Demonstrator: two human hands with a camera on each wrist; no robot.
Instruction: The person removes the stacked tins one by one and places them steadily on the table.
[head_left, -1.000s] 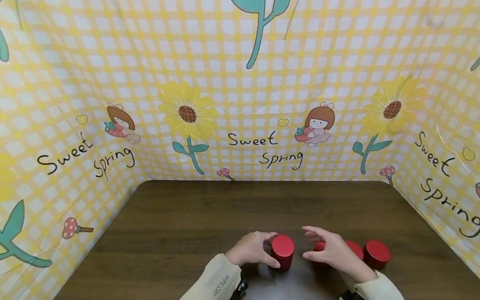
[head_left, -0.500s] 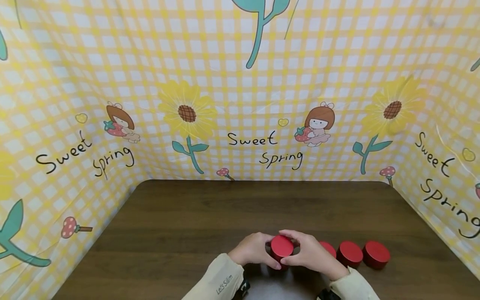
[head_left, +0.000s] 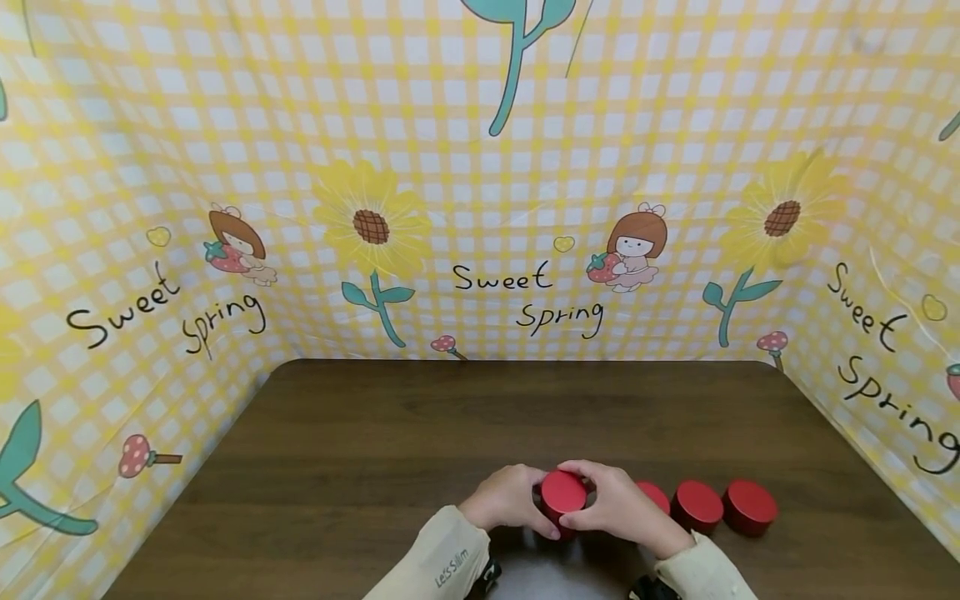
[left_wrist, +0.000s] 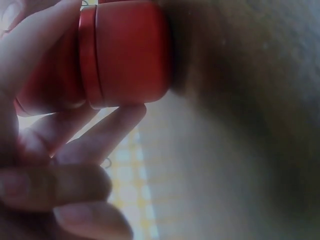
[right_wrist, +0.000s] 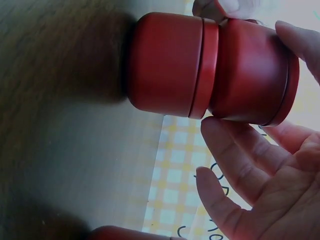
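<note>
A stack of two red round tins (head_left: pixel 564 493) stands on the dark wooden table (head_left: pixel 420 433) near its front edge. My left hand (head_left: pixel 512 500) curls round the stack's left side, and my right hand (head_left: pixel 611 502) holds it from the right, fingers over the top rim. The right wrist view shows the upper tin (right_wrist: pixel 250 70) sitting on the lower tin (right_wrist: pixel 165 65), with my fingers (right_wrist: pixel 237 150) and thumb touching the upper one. In the left wrist view the stack (left_wrist: pixel 125 55) is close and blurred, with my fingers (left_wrist: pixel 100 132) against it.
Three more low red tins (head_left: pixel 654 496) (head_left: pixel 697 505) (head_left: pixel 750 506) stand in a row just right of my right hand. A yellow checked printed backdrop (head_left: pixel 480 208) walls the table on the left, back and right.
One second ago my right hand hovered to the right, apart from the stack; it moved left and closed on the stack. Over the last half second nothing visibly moved.
</note>
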